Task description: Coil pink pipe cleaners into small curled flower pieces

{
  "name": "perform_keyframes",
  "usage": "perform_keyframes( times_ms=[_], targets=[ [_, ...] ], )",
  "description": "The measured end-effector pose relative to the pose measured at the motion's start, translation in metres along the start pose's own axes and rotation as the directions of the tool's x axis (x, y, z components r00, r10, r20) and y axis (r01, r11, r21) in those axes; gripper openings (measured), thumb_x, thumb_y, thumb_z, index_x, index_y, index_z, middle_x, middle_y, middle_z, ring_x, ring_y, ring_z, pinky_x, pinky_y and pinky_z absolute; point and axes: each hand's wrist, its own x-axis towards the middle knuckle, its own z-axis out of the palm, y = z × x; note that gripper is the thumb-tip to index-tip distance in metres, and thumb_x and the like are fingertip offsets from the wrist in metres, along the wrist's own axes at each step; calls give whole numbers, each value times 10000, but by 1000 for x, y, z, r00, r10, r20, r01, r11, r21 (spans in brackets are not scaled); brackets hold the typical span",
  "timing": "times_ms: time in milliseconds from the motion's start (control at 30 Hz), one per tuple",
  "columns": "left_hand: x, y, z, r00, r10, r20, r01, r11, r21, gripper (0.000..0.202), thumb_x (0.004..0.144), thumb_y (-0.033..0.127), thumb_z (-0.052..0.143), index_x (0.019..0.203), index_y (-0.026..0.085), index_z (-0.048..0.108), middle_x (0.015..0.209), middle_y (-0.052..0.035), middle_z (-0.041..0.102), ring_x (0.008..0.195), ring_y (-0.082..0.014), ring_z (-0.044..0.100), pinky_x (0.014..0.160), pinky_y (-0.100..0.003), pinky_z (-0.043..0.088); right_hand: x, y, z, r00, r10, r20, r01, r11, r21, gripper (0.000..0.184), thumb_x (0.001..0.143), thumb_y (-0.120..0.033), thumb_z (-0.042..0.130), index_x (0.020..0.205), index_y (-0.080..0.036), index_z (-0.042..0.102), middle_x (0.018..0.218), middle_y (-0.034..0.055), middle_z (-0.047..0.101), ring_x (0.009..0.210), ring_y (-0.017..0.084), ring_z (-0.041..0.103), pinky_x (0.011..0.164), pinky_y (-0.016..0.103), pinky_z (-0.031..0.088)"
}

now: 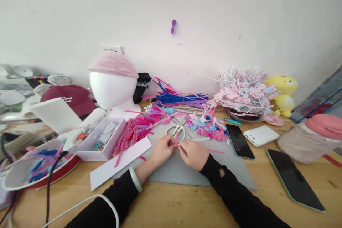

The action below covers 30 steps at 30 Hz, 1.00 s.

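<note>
A pink pipe cleaner (176,136) is pinched between my two hands over the grey cutting mat (171,174). My left hand (162,149) closes its thumb and fingers on one part of it. Right beside, the fingers of my right hand (195,154) are closed on the same pipe cleaner, with a dark tip showing under them that I cannot make out. Just beyond the hands lie scissors (183,122) with pale handles. Curled pink, blue and purple pipe-cleaner pieces (207,127) lie to their right; a bundle of pink and red ones (130,131) lies to the left.
Left stand a white box (82,155), a glue gun (71,139), a bowl of pipe cleaners (66,171) and a foam head (112,91). Right are phones (240,142) (296,181), a white power bank (261,135) and a decorated pink headpiece (240,92). A white cable (107,199) crosses my left sleeve.
</note>
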Motion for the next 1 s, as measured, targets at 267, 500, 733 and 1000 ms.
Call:
perform_keyframes(
  times_ms=[267, 500, 733, 1000],
  targets=[
    [6, -7, -3, 974, -180, 138, 225, 846, -484, 205, 632, 323, 576, 640, 144, 475, 453, 79, 325, 395, -50, 266, 413, -198, 171, 4, 4, 11, 981, 127, -147, -49, 895, 444, 209, 798, -202, 388, 710, -161, 573, 572, 5, 538, 533, 109, 462, 528, 211, 341],
    [2, -2, -4, 958, -182, 224, 283, 734, -617, 219, 668, 315, 571, 614, 124, 478, 424, 66, 330, 381, -31, 224, 406, -205, 98, 7, 14, 14, 974, 198, 113, -215, 633, 744, 215, 738, -266, 470, 666, -129, 619, 456, -27, 471, 430, 78, 395, 446, 199, 313],
    [-4, -1, -8, 852, -40, 523, 405, 682, -609, 189, 664, 270, 567, 612, 119, 466, 497, 47, 380, 378, -18, 199, 392, -199, 100, 9, 35, 5, 923, 18, 384, -323, 578, 750, 294, 641, -396, 585, 662, -112, 654, 461, -27, 489, 433, 67, 375, 436, 196, 303],
    [-6, 10, -6, 846, 53, 531, 54, 981, -184, 169, 668, 279, 548, 600, 139, 483, 526, 54, 358, 495, -72, 315, 466, -199, 233, 6, 40, -1, 922, -5, 388, -224, 810, 542, 198, 650, -315, 582, 650, -129, 652, 517, -18, 540, 478, 80, 429, 465, 190, 305]
  ],
)
